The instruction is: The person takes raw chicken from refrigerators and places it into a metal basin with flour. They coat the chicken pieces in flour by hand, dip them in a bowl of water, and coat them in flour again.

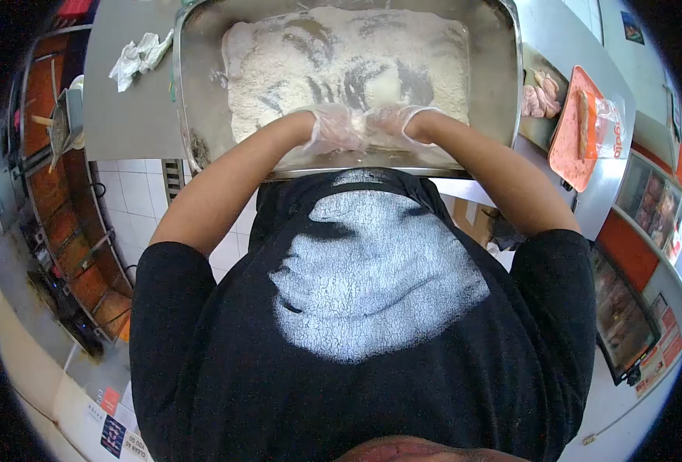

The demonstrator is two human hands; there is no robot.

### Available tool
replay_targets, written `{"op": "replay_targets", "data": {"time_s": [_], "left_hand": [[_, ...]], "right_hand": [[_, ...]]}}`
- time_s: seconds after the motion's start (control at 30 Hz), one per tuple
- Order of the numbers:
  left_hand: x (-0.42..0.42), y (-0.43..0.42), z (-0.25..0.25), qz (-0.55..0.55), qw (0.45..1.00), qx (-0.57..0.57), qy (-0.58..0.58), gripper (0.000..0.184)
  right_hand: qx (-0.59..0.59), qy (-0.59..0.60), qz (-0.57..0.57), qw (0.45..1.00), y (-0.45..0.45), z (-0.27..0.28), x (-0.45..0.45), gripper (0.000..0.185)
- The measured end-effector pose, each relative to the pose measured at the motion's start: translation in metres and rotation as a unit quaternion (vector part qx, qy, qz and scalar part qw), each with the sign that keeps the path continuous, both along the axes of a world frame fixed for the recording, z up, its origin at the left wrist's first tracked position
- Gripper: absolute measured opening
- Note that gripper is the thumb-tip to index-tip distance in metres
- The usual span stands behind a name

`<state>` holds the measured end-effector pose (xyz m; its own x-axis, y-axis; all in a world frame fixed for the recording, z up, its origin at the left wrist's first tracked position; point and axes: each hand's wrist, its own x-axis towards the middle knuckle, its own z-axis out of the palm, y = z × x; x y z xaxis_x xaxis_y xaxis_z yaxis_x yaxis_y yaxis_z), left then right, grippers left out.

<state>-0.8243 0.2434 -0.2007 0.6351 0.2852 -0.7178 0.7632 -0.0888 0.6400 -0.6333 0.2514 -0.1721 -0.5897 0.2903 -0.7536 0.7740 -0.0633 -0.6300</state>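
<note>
A large metal tray [495,92] holds a wide layer of pale flour [279,58], with bare streaks showing through. My left hand [338,128], in a clear plastic glove, is at the tray's near side, low over the flour. Beside it, my right hand [393,125] wears the same kind of glove, and the two nearly meet at the fingertips. Whitish bits show around the fingers. The gloves and flour blur the finger outlines, so what either hand holds cannot be made out.
Crumpled white paper [142,58] lies on the metal counter [117,115] left of the tray. On the right are raw meat pieces [541,96] on a board, and a red-pink tray [568,146] with a plastic packet [601,127] on it.
</note>
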Motion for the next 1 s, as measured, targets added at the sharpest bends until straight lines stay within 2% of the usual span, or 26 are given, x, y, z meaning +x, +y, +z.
{"op": "replay_targets", "data": {"time_s": [0.1,0.2,0.27,0.3,0.33,0.4,0.43,0.5,0.53,0.57,0.63,0.7,0.73,0.77,0.8,0.83,0.9,0.97,1.0], "left_hand": [[0.013,-0.001,0.016,-0.011,0.999,0.037,0.0,0.052],[0.005,0.008,0.022,0.012,0.999,-0.051,-0.003,0.051],[-0.017,0.011,0.03,0.091,0.991,-0.073,-0.072,0.049],[-0.029,0.012,0.024,0.121,0.986,-0.079,-0.086,0.048],[-0.042,0.014,0.018,0.151,0.98,-0.085,-0.1,0.047],[-0.056,0.018,-0.011,0.178,0.979,-0.066,-0.078,0.045],[-0.059,0.021,-0.016,0.185,0.98,-0.046,-0.061,0.044],[-0.058,0.037,0.008,0.173,0.984,0.039,-0.004,0.044],[-0.059,0.037,0.024,0.21,0.976,0.056,0.033,0.039],[-0.068,0.038,0.022,0.127,0.984,0.101,0.078,0.038],[-0.091,0.038,0.011,-0.045,0.967,0.188,0.164,0.035],[-0.092,0.027,0.001,-0.138,0.976,0.138,0.091,0.031],[-0.094,0.021,-0.002,-0.184,0.975,0.111,0.055,0.029],[-0.086,0.015,0.005,-0.045,0.997,0.014,0.063,0.029],[-0.068,0.008,0.016,0.094,0.99,-0.084,0.069,0.028],[-0.054,0.003,0.021,0.23,0.953,-0.18,0.074,0.028],[-0.04,-0.008,-0.029,0.221,0.967,-0.128,-0.011,0.029],[-0.023,-0.013,-0.042,0.144,0.989,-0.045,-0.011,0.031],[-0.009,-0.011,-0.033,0.07,0.997,0.013,0.032,0.032]], "right_hand": [[0.124,0.139,0.102,0.977,0.0,-0.003,0.02,0.049],[-0.006,0.003,-0.005,1.0,0.008,0.023,0.024,0.049],[0.028,-0.02,0.083,0.996,0.014,-0.015,0.036,0.054],[0.045,-0.03,0.127,0.99,0.016,-0.014,0.034,0.057],[0.043,-0.036,0.045,0.997,0.014,-0.01,0.037,0.055],[0.038,-0.047,-0.117,0.991,0.015,0.044,0.025,0.052],[0.056,-0.061,-0.156,0.984,0.015,0.039,0.026,0.052],[0.095,-0.09,-0.23,0.964,0.023,0.016,0.027,0.052],[0.113,-0.103,-0.266,0.952,0.027,0.006,0.028,0.053],[0.11,-0.145,-0.166,0.969,0.03,-0.003,0.029,0.054],[0.101,-0.224,0.037,0.969,0.035,-0.021,0.034,0.057],[0.091,-0.294,0.238,0.921,0.043,-0.026,0.038,0.061],[0.086,-0.281,0.241,0.925,0.04,-0.024,0.039,0.062],[0.081,-0.268,0.243,0.929,0.037,-0.017,0.039,0.063],[0.077,-0.209,0.147,0.964,0.022,0.015,0.031,0.064],[0.072,-0.147,0.048,0.985,0.008,0.037,0.022,0.065],[0.176,-0.102,0.02,0.979,-0.004,0.047,-0.006,0.065],[0.118,-0.06,-0.025,0.991,-0.018,0.042,-0.035,0.065],[0.09,-0.039,-0.047,0.994,-0.02,0.041,-0.041,0.065]]}}
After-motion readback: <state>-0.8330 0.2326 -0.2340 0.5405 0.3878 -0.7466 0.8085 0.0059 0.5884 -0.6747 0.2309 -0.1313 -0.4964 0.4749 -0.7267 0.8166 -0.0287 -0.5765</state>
